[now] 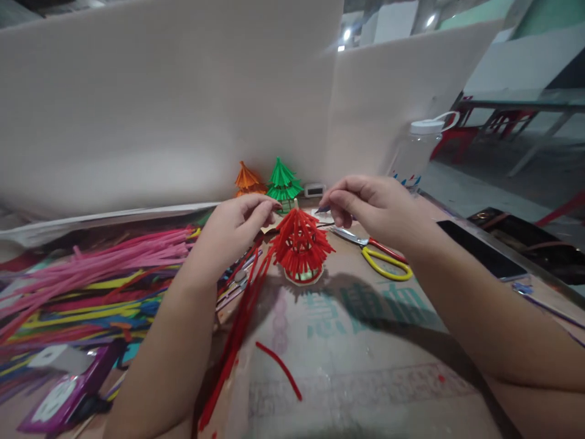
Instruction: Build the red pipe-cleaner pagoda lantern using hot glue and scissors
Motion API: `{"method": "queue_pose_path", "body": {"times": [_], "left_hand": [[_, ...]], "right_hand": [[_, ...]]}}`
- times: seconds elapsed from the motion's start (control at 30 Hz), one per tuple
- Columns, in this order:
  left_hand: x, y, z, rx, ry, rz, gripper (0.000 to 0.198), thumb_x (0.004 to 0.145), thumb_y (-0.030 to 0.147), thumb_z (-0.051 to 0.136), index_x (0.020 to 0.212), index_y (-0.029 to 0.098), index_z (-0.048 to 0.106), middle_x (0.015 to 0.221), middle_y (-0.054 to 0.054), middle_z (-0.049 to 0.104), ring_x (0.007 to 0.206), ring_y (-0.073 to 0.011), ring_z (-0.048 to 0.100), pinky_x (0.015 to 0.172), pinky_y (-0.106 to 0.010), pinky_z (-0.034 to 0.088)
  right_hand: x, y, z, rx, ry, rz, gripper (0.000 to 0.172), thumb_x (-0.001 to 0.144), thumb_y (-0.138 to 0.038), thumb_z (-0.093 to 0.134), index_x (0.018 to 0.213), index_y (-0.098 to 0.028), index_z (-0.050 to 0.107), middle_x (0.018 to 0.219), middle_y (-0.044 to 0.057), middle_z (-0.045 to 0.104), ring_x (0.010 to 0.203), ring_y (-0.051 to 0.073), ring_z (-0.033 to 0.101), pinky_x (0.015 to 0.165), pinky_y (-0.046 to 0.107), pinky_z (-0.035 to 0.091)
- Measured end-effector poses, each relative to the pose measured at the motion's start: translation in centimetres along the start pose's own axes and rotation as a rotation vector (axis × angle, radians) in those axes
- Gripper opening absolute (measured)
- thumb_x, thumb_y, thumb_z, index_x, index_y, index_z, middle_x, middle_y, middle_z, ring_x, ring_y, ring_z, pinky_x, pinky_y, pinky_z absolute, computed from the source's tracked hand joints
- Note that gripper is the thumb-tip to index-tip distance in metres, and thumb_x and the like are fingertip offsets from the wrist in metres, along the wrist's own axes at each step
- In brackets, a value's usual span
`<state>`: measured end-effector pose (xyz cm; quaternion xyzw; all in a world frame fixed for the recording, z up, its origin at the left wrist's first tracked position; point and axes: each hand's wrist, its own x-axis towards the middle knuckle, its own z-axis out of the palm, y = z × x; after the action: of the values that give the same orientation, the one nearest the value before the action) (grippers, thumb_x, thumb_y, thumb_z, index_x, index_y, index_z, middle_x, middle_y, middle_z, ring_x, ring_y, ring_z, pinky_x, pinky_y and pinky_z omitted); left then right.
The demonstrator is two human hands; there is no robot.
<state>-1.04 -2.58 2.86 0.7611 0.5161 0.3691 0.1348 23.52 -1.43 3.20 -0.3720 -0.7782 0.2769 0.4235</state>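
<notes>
A red tiered cone of pipe cleaners [301, 241], shaped like a little tree, stands upright on the table between my hands, with a pale tip at its top. My left hand [240, 228] is closed in a pinch to the left of that tip; whatever lies in its fingertips is too small to name. On the other side, my right hand [368, 201] pinches a small dark pointed thing. Both hands appear apart from the red tree. Scissors [386, 262] with red and yellow handles lie under my right wrist. Long red pipe cleaners [233, 347] run beside my left forearm.
An orange tree [248, 177] and a green tree [283, 180] stand behind. Many coloured pipe cleaners [105, 280] and a purple packet [68, 390] lie left. One short red piece [280, 370] lies in front. A phone [479, 249] and a bottle [414, 152] are right.
</notes>
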Motion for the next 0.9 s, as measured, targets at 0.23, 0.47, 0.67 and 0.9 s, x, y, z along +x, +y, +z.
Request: {"method": "queue_pose_path", "body": {"times": [0.23, 0.47, 0.67, 0.9], "left_hand": [[-2.5, -0.9, -0.8, 0.053, -0.041, -0.023, 0.026, 0.090, 0.043, 0.063, 0.089, 0.022, 0.078, 0.086, -0.001, 0.077, 0.074, -0.0172, 0.067, 0.072, -0.025, 0.051], [-2.8, -0.8, -0.8, 0.025, -0.064, 0.018, 0.026, 0.093, 0.039, 0.060, 0.093, 0.020, 0.077, 0.085, -0.001, 0.076, 0.076, -0.0160, 0.067, 0.077, -0.024, 0.052], [-2.8, -1.0, -0.9, 0.004, -0.076, 0.047, 0.025, 0.093, 0.037, 0.061, 0.093, 0.019, 0.077, 0.083, -0.001, 0.076, 0.074, -0.0154, 0.066, 0.077, -0.024, 0.052], [-3.1, -0.6, -1.2, -0.073, -0.093, 0.099, 0.024, 0.094, 0.040, 0.062, 0.091, 0.021, 0.078, 0.085, -0.001, 0.076, 0.081, -0.0159, 0.067, 0.080, -0.024, 0.052]], "right_hand": [[-5.1, -0.9, 5.1, -0.145, -0.624, -0.090, 0.016, 0.095, -0.027, 0.063, 0.084, -0.019, 0.071, 0.076, 0.000, 0.071, 0.066, 0.011, 0.061, 0.062, 0.022, 0.041], [-6.9, 0.9, 11.3, -0.313, -0.859, -0.138, 0.014, 0.093, -0.014, 0.056, 0.097, -0.016, 0.069, 0.092, 0.008, 0.076, 0.079, 0.018, 0.066, 0.068, 0.028, 0.043], [-7.6, 0.6, 14.3, -0.495, -0.885, -0.122, 0.026, 0.095, -0.035, 0.063, 0.103, -0.011, 0.067, 0.100, 0.016, 0.075, 0.088, 0.026, 0.070, 0.069, 0.032, 0.046], [-5.6, 0.1, 9.9, -0.151, -0.606, 0.047, 0.008, 0.091, -0.024, 0.058, 0.089, -0.018, 0.062, 0.076, 0.001, 0.067, 0.063, 0.012, 0.056, 0.058, 0.024, 0.039]]}}
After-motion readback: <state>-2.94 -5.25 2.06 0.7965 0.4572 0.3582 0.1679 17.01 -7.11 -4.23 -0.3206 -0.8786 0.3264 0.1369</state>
